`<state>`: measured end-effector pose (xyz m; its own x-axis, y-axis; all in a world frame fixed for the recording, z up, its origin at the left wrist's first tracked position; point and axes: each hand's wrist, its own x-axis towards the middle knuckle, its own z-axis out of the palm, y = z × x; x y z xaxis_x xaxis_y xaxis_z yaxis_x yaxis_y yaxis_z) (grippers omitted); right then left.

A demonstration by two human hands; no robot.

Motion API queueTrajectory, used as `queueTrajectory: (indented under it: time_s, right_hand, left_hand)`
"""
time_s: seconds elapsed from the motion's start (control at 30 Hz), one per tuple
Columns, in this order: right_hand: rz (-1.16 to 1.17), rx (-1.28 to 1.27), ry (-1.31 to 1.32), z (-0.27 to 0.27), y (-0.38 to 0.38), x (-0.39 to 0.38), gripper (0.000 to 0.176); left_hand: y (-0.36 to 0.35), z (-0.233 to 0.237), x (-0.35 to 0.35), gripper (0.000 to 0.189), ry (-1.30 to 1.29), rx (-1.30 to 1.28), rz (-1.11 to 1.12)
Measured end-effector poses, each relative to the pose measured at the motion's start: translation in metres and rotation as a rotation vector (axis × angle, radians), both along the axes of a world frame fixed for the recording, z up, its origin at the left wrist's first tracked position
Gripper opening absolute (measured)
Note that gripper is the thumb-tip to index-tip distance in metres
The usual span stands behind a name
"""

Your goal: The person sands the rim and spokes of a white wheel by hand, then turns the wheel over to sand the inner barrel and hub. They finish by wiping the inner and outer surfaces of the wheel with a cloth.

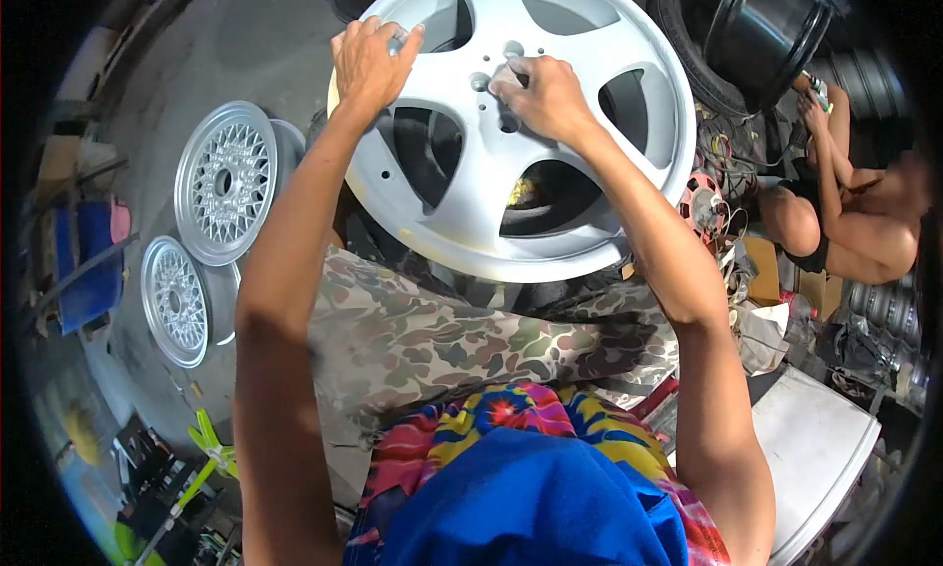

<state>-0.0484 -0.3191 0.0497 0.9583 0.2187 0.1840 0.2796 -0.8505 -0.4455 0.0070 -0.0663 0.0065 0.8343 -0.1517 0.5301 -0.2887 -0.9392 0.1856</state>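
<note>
A large five-spoke wheel rim (pixel 476 178), coated pale grey-white with yellowish patches at its edge, lies face up in front of me. My left hand (pixel 371 67) rests on the upper left spoke, fingers bent over the surface and thumb held apart. Close to the centre bolt holes, my right hand (pixel 542 96) presses on the hub with its fingers bunched together. Pale dust coats those fingertips. Whatever they may pinch is hidden. Through the gaps between spokes, a dark tyre-like support shows underneath.
Two silver mesh wheels (pixel 224 183) (pixel 175 301) stand at the left. At upper right are a black glossy rim (pixel 771 35) and a tyre (pixel 678 26). Another person (pixel 845 193) sits at the right, hands on something. A white panel (pixel 815 448) lies lower right; a green stand (pixel 206 443) is lower left.
</note>
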Motion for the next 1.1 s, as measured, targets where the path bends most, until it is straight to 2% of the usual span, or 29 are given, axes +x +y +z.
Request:
queueTrajectory:
  time_s: [0.07,0.1,0.13,0.2,0.23,0.27,0.3,0.33,0.4,0.43,0.47,0.5,0.53,0.6,0.63,0.67,0.73,0.8,0.87,0.9,0.93,1.0,1.07,1.1]
  right_hand:
    - [0.271,0.444,0.556,0.027,-0.02,-0.012,0.025]
    - [0.226,0.411,0.526,0.038,-0.031,-0.023,0.027]
    - [0.304,0.474,0.223,0.022,-0.05,-0.028,0.027]
    - [0.215,0.299,-0.271,0.016,-0.086,-0.029,0.028]
    - [0.019,0.361,-0.081,0.025,-0.107,-0.04,0.029]
    - [-0.179,0.428,0.114,0.044,-0.119,-0.057,0.031]
    - [-0.309,0.493,0.065,0.037,-0.138,-0.065,0.031]
    - [-0.345,0.583,-0.064,0.026,-0.158,-0.07,0.029]
    - [-0.454,0.828,-0.016,0.018,-0.192,-0.087,0.027]
    - [-0.498,0.831,-0.025,0.008,-0.209,-0.095,0.026]
    - [-0.541,0.833,-0.034,-0.005,-0.223,-0.103,0.025]
    - [-0.571,0.814,-0.03,-0.016,-0.233,-0.11,0.023]
    - [-0.595,0.835,-0.04,-0.024,-0.237,-0.113,0.023]
    - [-0.594,0.752,-0.069,-0.041,-0.241,-0.113,0.025]
    - [-0.626,0.593,-0.141,-0.056,-0.24,-0.111,0.026]
    - [-0.654,0.513,-0.071,-0.069,-0.238,-0.111,0.032]
    - [-0.829,0.264,-0.115,-0.097,-0.223,-0.112,0.036]
    - [-0.883,0.51,0.172,-0.137,-0.215,-0.116,0.037]
    - [-1.02,0.462,0.295,-0.202,-0.187,-0.124,0.036]
    - [-0.882,0.798,0.433,-0.236,-0.174,-0.133,0.039]
    - [-0.942,1.049,0.506,-0.299,-0.152,-0.135,0.042]
    - [-1.067,1.296,0.692,-0.296,-0.102,-0.165,0.039]
    - [-1.188,1.466,0.745,-0.256,-0.069,-0.179,0.04]
    - [-1.196,1.52,0.765,-0.252,-0.06,-0.184,0.043]
  left_hand:
    - [0.0,0.002,-0.001,0.044,0.013,-0.017,-0.005]
    - [-0.002,0.002,0.0,0.043,0.025,-0.037,-0.014]
    - [-0.004,0.003,-0.002,0.043,0.019,-0.038,-0.025]
    - [-0.006,0.005,-0.002,0.039,0.006,-0.048,-0.042]
    - [-0.008,0.008,-0.005,0.032,0.014,-0.056,-0.069]
    - [-0.014,0.016,-0.012,0.032,0.004,-0.041,-0.088]
    - [-0.022,0.024,-0.021,0.029,0.018,-0.101,-0.171]
    - [-0.031,0.03,-0.033,0.026,0.038,-0.158,-0.256]
    - [-0.063,0.065,-0.075,0.024,0.236,-0.355,-0.362]
    - [-0.078,0.072,-0.098,0.023,0.357,-0.422,-0.405]
    - [-0.088,0.073,-0.126,0.02,0.601,-0.422,-0.36]
    - [-0.096,0.071,-0.149,0.019,0.615,-0.367,-0.573]
    - [-0.103,0.071,-0.176,0.018,0.731,-0.355,-0.637]
    - [-0.106,0.056,-0.213,0.03,0.742,-0.114,-0.778]
    - [-0.111,0.058,-0.227,0.031,0.71,-0.043,-0.748]
    - [-0.116,0.061,-0.235,0.033,0.677,0.021,-0.716]
    - [-0.124,0.056,-0.238,0.032,0.684,0.066,-0.654]
    - [-0.13,0.046,-0.241,0.031,0.69,0.11,-0.593]
    - [-0.133,0.034,-0.24,0.025,0.644,0.185,-0.516]
    - [-0.135,0.031,-0.239,0.02,0.589,0.126,-0.515]
    - [-0.139,0.034,-0.238,0.02,0.579,0.139,-0.514]
    - [-0.147,0.037,-0.238,0.013,0.568,0.066,-0.474]
    - [-0.147,0.032,-0.239,0.012,0.537,0.035,-0.455]
    - [-0.148,0.032,-0.239,0.013,0.58,0.02,-0.416]
